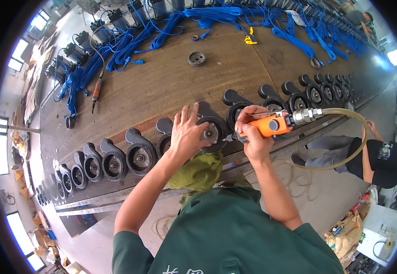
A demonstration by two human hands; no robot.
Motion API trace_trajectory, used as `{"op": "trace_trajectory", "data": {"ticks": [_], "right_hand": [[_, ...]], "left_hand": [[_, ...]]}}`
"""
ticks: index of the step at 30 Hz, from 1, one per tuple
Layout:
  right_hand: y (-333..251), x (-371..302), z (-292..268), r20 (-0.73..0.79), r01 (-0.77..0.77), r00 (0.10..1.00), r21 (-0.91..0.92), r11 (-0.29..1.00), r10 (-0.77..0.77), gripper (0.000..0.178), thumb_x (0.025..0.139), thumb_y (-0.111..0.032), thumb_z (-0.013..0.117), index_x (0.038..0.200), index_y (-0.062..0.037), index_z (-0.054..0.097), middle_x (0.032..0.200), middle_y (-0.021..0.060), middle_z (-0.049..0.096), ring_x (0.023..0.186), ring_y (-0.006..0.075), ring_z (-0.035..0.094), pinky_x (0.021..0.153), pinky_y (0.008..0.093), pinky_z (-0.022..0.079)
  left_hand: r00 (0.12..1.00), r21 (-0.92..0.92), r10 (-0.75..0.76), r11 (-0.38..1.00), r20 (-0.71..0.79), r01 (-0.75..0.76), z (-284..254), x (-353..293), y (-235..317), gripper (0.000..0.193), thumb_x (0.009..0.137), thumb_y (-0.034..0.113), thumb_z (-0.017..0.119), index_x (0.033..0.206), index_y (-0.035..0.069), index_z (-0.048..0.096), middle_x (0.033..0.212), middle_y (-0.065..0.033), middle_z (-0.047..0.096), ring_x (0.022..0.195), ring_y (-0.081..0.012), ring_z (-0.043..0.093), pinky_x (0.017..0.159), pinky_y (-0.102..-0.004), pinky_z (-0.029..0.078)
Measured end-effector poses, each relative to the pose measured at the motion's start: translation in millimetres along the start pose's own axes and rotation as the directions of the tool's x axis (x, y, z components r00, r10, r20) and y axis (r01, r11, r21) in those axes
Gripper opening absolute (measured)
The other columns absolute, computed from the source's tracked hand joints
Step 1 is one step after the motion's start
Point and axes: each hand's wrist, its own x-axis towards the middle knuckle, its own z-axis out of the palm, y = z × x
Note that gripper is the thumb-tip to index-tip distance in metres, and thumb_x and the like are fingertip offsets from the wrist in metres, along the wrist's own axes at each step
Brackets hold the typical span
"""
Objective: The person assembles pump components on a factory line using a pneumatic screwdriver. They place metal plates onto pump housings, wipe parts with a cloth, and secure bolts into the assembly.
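My left hand (pixel 185 130) grips a round black pump casing (pixel 212 133) at the table's near edge, its fingers spread over the rim to steady it. The casing has a metal disc in its middle and a rounded lobe on the far side. In my right hand (pixel 256 139) is an orange air grinder (pixel 271 126) with a metal hose fitting, its fingers wrapped round the front end. The tool's tip points left and meets or nearly meets the casing's right side; exact contact cannot be made out. Under the casing hangs an olive-green cloth (pixel 198 171).
Similar casings (pixel 140 157) line the near edge both ways. A tan air hose (pixel 360 137) loops right from the grinder. Motors (pixel 116 20) with blue cables (pixel 132 48) line the far side. A second air tool (pixel 97 89) and a metal ring (pixel 197 58) lie beyond. A person (pixel 381 157) stands right.
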Motion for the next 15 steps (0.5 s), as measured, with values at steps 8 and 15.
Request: {"op": "trace_trajectory", "data": {"ticks": [8, 15], "right_hand": [[41.6, 15.6, 1.2, 0.081, 0.039, 0.996, -0.148, 0.988, -0.027, 0.029, 0.078, 0.01, 0.06, 0.106, 0.001, 0.06, 0.083, 0.0057, 0.063, 0.072, 0.0104, 0.06, 0.064, 0.0232, 0.05], [56.1, 14.9, -3.0, 0.159, -0.032, 0.986, -0.136, 0.99, 0.053, 0.028, 0.079, 0.01, 0.06, 0.105, 0.001, 0.06, 0.085, 0.0049, 0.062, 0.073, 0.0094, 0.06, 0.063, 0.0227, 0.05]], "left_hand": [[0.977, 0.042, -0.212, 0.977, 0.022, 0.211, 6.2, -7.9, 11.7, 0.061, 0.06, 0.04, 0.087, 0.116, 0.021, 0.074, 0.143, -0.0204, 0.051, 0.134, -0.0426, 0.04, 0.105, -0.0531, 0.035], [0.955, 0.068, -0.291, 0.956, 0.06, 0.287, 13.4, -8.0, 17.5, 0.053, 0.062, 0.042, 0.084, 0.109, 0.019, 0.075, 0.111, -0.0122, 0.065, 0.117, -0.0355, 0.051, 0.097, -0.0511, 0.038]]}}
